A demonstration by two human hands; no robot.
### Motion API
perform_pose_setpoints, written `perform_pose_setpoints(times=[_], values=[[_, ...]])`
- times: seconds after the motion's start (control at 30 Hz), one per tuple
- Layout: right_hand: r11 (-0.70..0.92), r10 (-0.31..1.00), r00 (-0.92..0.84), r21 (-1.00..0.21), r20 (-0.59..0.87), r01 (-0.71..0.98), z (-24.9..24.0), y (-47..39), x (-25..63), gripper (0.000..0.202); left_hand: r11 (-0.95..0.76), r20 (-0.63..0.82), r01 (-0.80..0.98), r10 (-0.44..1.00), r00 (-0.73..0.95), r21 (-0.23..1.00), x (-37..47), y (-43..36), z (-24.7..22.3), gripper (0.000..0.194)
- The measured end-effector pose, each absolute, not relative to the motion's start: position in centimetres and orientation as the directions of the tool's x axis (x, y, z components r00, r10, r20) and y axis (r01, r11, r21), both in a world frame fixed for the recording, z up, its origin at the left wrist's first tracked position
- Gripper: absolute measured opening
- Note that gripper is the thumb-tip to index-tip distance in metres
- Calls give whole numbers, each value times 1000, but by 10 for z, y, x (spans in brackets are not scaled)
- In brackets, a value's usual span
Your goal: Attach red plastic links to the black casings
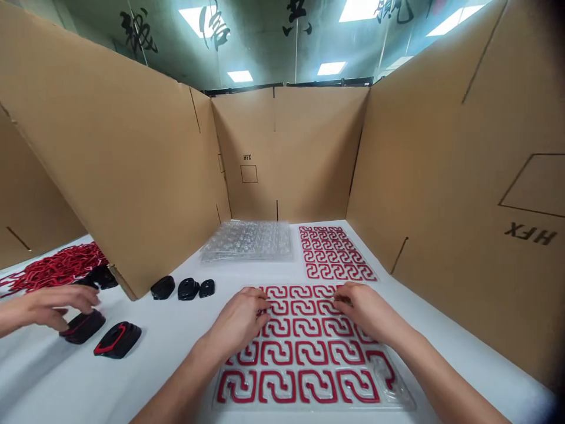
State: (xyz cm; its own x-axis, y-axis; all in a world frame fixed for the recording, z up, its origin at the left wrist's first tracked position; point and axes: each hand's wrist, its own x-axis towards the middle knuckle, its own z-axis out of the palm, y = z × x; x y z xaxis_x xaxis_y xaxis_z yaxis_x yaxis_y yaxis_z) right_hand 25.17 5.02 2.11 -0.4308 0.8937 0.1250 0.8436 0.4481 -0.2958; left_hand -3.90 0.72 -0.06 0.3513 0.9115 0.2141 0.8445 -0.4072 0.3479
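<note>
A clear plastic tray [399, 396] lies flat on the white table, filled with rows of red hook-shaped strips [311, 351]. In its near right corner a single red strip [384, 365] lies in a pocket where the others hold pairs. Over the tray's far left part is my left hand [242, 315], fingers curled toward the thumb at the strips there. My right hand [366, 309] reaches over the far right part, fingertips and thumb pinched close together at a strip. Whatever either hand grips is hidden by the fingers or too small to make out.
Behind lies another tray of red strips [333, 253], beside stacked clear trays [249, 240]. Black parts [188, 288] stand at left. Cardboard walls [291, 153] enclose three sides. Beyond the left panel, another person's hand [62, 303] touches a black part [83, 327] near heaped red strips [59, 265].
</note>
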Motion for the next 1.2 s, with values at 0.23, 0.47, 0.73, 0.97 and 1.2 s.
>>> perform_pose_setpoints(times=[0.23,0.47,0.73,0.97,1.2], values=[[448,893,-440,-271,92,852,20,44,250,20,-368,181,878,928,326,306,-35,-18,-11,40],[474,879,-470,-236,77,848,23,45,245,18,-305,210,827,950,231,472,-36,-45,-14,44],[460,888,-446,-234,113,857,4,59,249,19,106,526,876,763,-375,470,-112,-69,-12,39],[446,895,-429,-236,122,863,-1,61,248,25,568,315,808,747,-586,156,-191,-85,-19,51],[454,891,-429,-277,149,847,-2,63,248,25,506,303,849,793,-528,154,-194,-81,-30,50]])
